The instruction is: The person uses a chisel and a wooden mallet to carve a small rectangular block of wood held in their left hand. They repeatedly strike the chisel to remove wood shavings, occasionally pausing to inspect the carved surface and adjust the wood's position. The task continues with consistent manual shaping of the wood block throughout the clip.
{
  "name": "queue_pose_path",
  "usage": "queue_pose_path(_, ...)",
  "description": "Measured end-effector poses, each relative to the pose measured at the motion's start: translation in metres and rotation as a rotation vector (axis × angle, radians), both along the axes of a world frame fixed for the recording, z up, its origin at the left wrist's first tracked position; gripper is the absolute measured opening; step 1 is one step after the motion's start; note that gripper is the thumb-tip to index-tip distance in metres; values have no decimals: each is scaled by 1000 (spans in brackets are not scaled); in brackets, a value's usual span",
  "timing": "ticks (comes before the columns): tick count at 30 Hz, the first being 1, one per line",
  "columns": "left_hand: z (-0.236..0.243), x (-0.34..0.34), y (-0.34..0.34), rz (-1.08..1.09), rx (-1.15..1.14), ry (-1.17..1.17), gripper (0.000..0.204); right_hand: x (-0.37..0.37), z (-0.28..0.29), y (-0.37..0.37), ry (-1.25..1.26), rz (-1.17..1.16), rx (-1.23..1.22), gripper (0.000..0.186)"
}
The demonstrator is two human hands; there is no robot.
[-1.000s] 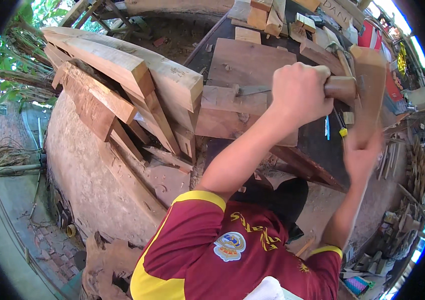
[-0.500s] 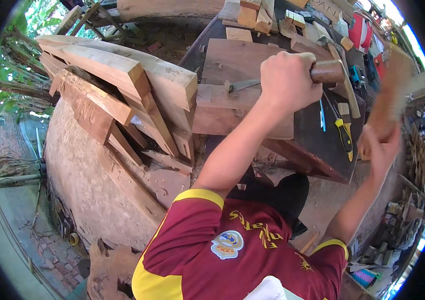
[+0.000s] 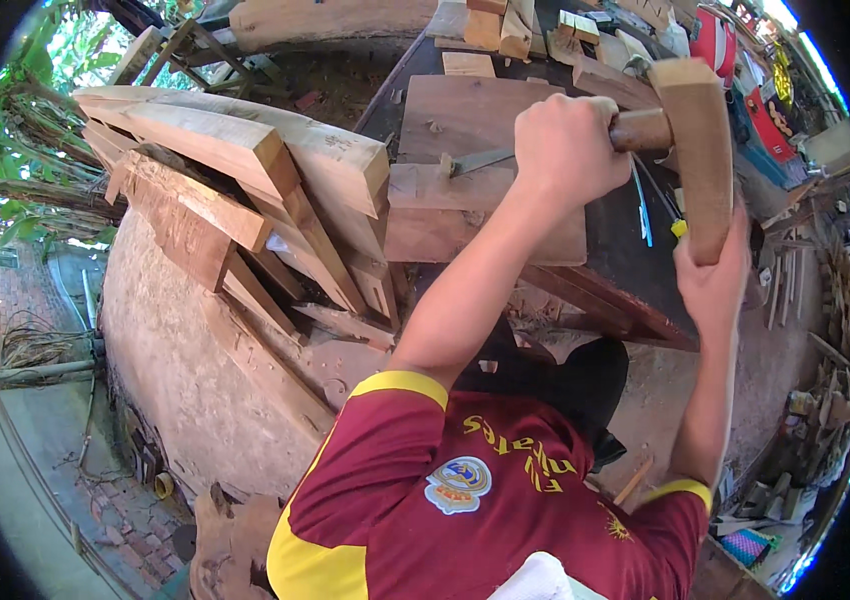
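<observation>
My left hand (image 3: 567, 150) is closed round the brown wooden handle (image 3: 642, 131) of a chisel. Its flat metal blade (image 3: 485, 160) points left, the tip at a small wood chip (image 3: 447, 165) on a narrow board (image 3: 435, 188). That board lies over a wider brown board (image 3: 475, 105) on the dark bench. My right hand (image 3: 713, 285) grips the lower end of a thick wooden mallet (image 3: 700, 150), held upright, which overlaps the butt of the chisel handle; whether they touch is hard to tell.
Thick timber frames (image 3: 330, 165) lean at the left. Wood blocks (image 3: 515, 30) crowd the bench's far side. A yellow-handled screwdriver (image 3: 679, 228) and a blue strip (image 3: 642, 205) lie near the right hand. A red case (image 3: 713, 40) stands at the far right.
The mallet has swung left from the right side to the chisel handle's end. My left hand and the chisel stay nearly where they were.
</observation>
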State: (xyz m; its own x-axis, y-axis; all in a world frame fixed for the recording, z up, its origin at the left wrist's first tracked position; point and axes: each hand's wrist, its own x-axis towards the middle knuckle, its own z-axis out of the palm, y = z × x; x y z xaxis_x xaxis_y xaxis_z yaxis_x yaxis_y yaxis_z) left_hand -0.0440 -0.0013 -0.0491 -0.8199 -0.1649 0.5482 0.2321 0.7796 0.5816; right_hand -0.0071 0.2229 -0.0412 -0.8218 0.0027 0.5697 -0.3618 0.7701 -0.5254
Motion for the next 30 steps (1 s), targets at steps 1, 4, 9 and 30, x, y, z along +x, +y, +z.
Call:
queue_pose_path(1, -4, -2, 3, -10, -29, -25, 13, 7, 1, -1, -123, 125, 181, 69)
queue_pose_path(4, -4, 6, 3, -52, -45, -40, 13, -9, 4, 40, 25, -78, 227, 64)
queue_pose_path(9, -5, 1, 7, -35, -63, -38, 13, -4, -22, 25, -26, -133, -109, 61)
queue_pose_path(30, -20, 5, 6, -42, -241, -178, 19, 23, -29, -7, 30, 124, 275, 81)
